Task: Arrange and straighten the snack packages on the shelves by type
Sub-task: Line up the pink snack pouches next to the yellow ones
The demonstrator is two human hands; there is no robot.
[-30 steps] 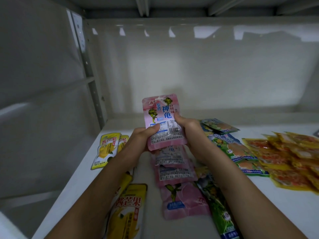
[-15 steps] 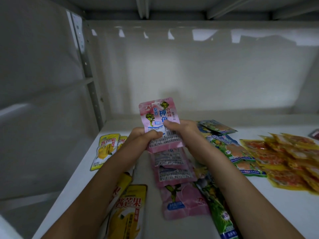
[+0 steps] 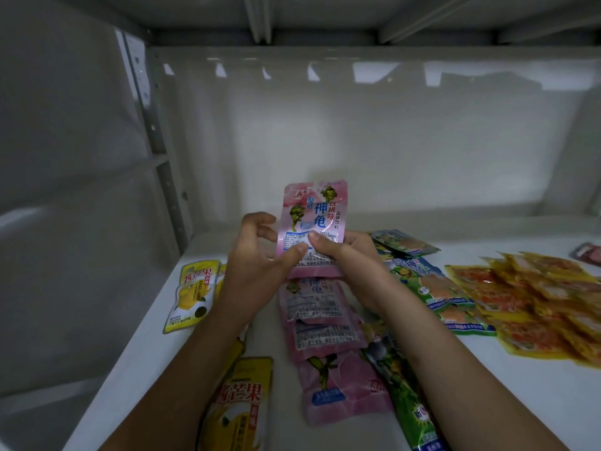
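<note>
I hold a pink snack packet (image 3: 313, 216) upright above the white shelf (image 3: 487, 402). My right hand (image 3: 344, 255) grips its lower right part, thumb on the front. My left hand (image 3: 260, 255) pinches its lower left edge with thumb and fingers, the upper fingers spread loosely. Under it a row of pink packets (image 3: 322, 317) lies overlapping toward me, ending in a face-up one (image 3: 344, 388). Yellow mango packets lie at the left (image 3: 192, 297) and near left (image 3: 240, 408). Green packets (image 3: 439, 294) lie right of my right arm, and another green packet (image 3: 409, 405) runs beneath it.
A pile of orange-yellow packets (image 3: 546, 304) covers the shelf's right side. A dark red packet (image 3: 588, 253) peeks in at the far right edge. The shelf's back panel (image 3: 357, 141) and left upright post (image 3: 153, 135) close the space; the shelf above is low overhead.
The pink packet has shifted slightly right and upward between my hands. My left fingers have loosened and spread, my right thumb has slid toward the packet's middle.
</note>
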